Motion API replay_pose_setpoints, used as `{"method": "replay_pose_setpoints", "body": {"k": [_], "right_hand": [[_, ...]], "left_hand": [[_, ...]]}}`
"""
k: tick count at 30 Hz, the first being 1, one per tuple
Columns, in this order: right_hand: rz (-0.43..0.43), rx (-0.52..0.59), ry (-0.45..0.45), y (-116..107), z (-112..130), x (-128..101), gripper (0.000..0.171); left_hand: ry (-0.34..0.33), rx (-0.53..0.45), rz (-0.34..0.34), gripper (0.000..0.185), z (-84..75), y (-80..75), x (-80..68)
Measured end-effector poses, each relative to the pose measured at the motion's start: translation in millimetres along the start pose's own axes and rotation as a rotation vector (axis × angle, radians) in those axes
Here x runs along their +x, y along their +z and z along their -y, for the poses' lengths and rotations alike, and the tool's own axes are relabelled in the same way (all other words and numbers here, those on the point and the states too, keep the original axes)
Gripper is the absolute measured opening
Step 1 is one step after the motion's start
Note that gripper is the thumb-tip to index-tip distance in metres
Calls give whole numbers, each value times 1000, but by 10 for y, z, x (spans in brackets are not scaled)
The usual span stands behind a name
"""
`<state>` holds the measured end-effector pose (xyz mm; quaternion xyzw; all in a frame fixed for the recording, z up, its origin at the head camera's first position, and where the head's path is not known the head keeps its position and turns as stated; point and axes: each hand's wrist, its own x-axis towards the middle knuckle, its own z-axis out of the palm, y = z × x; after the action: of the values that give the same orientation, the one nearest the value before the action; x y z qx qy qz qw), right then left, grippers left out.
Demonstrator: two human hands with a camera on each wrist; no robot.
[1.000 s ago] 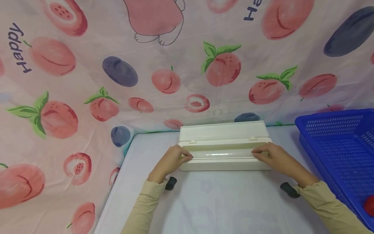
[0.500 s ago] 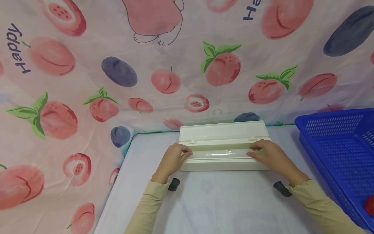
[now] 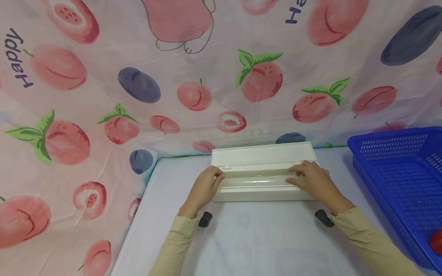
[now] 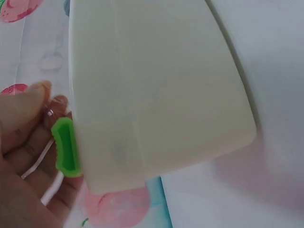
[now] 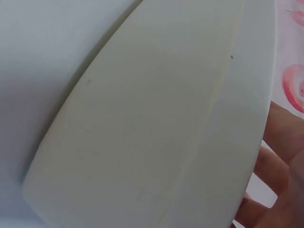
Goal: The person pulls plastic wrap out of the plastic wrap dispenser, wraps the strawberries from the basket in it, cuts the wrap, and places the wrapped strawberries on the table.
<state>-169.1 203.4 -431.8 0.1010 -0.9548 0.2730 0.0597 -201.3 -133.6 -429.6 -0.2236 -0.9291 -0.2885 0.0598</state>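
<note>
Long white rigid-plastic box [image 3: 264, 196] is lying around 4 o'clock from head-view centre, hinged lid [image 3: 262, 154] standing up, glossy pale roll [image 3: 257, 181] sitting inside. Left hand [image 3: 202, 188] is curling at its 9 o'clock end beside a small bright-green piece [image 4: 66, 147]; can't tell if fingertips are pinching anything. Right hand [image 3: 315, 182] is reaching over the 3 o'clock end, thumb and index standing apart. Box is looking stiff, light, likely to skid; I'm favouring its end walls [image 4: 161, 95] for hold.

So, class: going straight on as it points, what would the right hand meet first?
Probably the shiny, pale roll inside the long, open white plastic box, though depth is unclear.
</note>
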Motion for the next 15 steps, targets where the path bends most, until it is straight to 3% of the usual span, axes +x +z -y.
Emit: {"method": "replay_pose_setpoints", "body": {"k": [9,15], "right_hand": [[139,-43,-21,-57,24,25,35],[105,-41,-60,-60,-21,54,13]], "left_hand": [[51,-71,43,10,29,-57,-69],[60,-72,41,9,50,-81,-87]]}}
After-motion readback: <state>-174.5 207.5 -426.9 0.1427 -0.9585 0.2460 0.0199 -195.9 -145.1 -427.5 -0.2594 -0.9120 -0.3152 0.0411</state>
